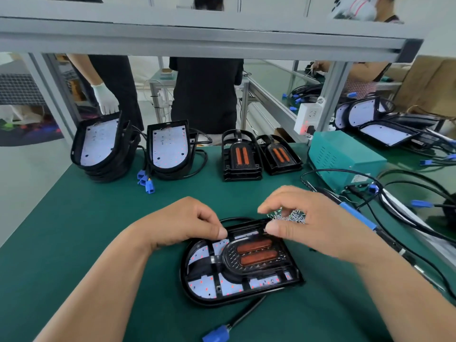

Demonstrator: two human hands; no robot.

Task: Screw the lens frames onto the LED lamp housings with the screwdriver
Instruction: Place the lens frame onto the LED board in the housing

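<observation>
green bench mat (98, 218): one lamp housing (197, 296) lies centre, lens frame (256, 255) seated in it. left hand (182, 223) pinches the frame's far edge, thumb against curled forefinger. right hand (313, 223) hovers with fingers curled over the loose screws (293, 215); whether one is held cannot be told. screwdriver (357, 215) lies idle at right. step judged: picking a screw. next: seat it in a hole, fetch the driver.

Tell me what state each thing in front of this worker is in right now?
lens frame, lying in the front lamp housing.
lamp housing, lying flat, face up.
screws, loose pile beside the housing.
screwdriver, lying at the right, unheld.
left hand, fingers curled, thumb at the housing's rim; grip unclear.
right hand, fingers curled over the screws.
blue plug, loose, unconnected.
</observation>
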